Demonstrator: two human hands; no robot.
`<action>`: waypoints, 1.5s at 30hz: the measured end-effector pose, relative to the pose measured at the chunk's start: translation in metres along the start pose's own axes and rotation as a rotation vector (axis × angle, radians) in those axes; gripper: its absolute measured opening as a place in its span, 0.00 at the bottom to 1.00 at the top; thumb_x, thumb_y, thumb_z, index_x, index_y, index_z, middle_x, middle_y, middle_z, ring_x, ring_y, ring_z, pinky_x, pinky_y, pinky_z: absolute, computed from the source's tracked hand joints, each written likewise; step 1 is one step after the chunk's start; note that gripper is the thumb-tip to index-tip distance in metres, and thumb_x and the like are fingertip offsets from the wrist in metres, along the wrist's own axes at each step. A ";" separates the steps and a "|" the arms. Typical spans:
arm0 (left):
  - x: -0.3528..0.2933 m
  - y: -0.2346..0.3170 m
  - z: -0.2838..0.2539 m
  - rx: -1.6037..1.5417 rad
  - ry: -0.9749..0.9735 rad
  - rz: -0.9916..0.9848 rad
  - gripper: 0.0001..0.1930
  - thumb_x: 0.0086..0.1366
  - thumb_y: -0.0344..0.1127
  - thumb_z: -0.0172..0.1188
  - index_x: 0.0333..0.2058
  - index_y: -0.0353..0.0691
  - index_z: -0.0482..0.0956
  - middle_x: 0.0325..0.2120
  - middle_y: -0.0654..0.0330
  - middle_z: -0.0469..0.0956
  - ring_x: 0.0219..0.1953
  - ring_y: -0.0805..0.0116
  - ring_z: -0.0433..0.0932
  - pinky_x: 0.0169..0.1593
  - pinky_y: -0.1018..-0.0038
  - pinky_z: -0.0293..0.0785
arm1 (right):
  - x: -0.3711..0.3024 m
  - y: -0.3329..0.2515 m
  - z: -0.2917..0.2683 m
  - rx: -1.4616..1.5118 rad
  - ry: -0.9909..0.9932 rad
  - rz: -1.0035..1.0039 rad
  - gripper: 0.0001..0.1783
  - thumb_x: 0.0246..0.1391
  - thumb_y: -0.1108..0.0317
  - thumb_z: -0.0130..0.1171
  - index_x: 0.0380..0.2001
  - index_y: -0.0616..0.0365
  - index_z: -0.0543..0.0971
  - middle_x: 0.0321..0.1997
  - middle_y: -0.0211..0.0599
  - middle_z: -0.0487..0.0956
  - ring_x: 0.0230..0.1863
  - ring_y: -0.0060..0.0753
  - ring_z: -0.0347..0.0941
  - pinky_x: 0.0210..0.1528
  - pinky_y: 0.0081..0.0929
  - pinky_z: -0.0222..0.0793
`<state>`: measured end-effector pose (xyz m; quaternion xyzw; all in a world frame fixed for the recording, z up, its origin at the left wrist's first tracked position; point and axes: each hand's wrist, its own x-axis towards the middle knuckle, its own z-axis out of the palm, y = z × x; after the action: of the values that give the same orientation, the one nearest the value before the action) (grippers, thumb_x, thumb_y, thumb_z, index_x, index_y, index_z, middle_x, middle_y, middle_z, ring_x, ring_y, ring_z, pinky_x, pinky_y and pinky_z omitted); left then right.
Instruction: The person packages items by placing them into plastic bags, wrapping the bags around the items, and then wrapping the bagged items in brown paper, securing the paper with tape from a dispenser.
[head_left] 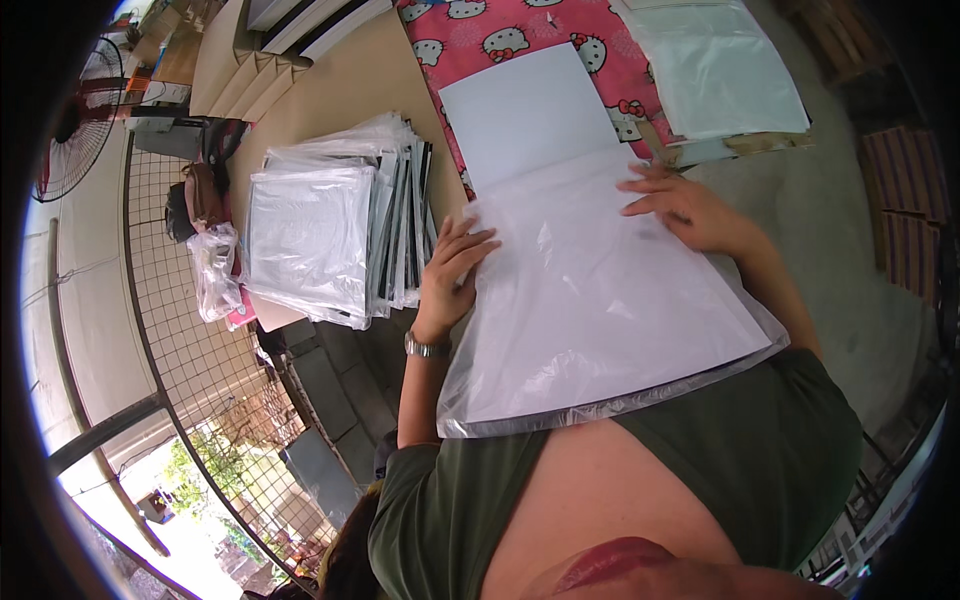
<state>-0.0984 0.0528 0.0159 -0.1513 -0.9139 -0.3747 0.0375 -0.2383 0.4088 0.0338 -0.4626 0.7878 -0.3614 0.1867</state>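
Observation:
A clear plastic bag (600, 320) lies tilted between my hands, its lower end close to my chest. White sheets or a flat white panel fill most of it. Beyond the bag's far edge, a plain white sheet (530, 110) sticks out, and I cannot tell whether it is one with the panel inside. My left hand (452, 275), below which a metal watch shows on the wrist, grips the bag's left edge with its fingers over the top. At the upper right edge, my right hand (690, 207) holds the plastic, fingers spread across it and thumb partly hidden.
To the left stands a pile of plastic-wrapped flat packs (310, 235) on a brown tabletop. Folded cartons (245, 85) are behind it. A pink patterned cloth (470, 45) covers the far table, with a stack of clear bags (725, 75) at right. A fan (80, 120) stands far left.

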 end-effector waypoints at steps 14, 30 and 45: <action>0.049 -0.066 0.039 -0.200 0.244 -0.319 0.14 0.56 0.24 0.59 0.43 0.33 0.76 0.40 0.56 0.78 0.48 0.67 0.74 0.52 0.75 0.68 | 0.067 0.076 0.038 0.057 0.716 0.030 0.18 0.52 0.57 0.61 0.37 0.62 0.77 0.35 0.42 0.77 0.39 0.30 0.72 0.44 0.27 0.66; 0.036 -0.058 -0.006 -0.921 1.115 -0.458 0.21 0.61 0.19 0.51 0.52 0.35 0.58 0.33 0.59 0.71 0.35 0.69 0.73 0.38 0.67 0.80 | 0.208 0.036 0.027 0.385 0.543 0.137 0.31 0.55 0.63 0.59 0.57 0.63 0.61 0.35 0.40 0.76 0.17 0.22 0.67 0.18 0.22 0.66; -0.133 -0.081 -0.100 -0.297 1.491 -0.702 0.08 0.59 0.27 0.57 0.35 0.32 0.67 0.16 0.57 0.73 0.11 0.71 0.70 0.14 0.77 0.67 | 0.379 -0.094 0.175 0.756 0.103 0.101 0.25 0.57 0.78 0.48 0.58 0.52 0.67 0.41 0.41 0.72 0.20 0.25 0.68 0.28 0.25 0.72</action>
<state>-0.0006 -0.1047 0.0089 0.4261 -0.5850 -0.4830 0.4929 -0.2629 -0.0172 0.0023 -0.3029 0.6289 -0.6398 0.3216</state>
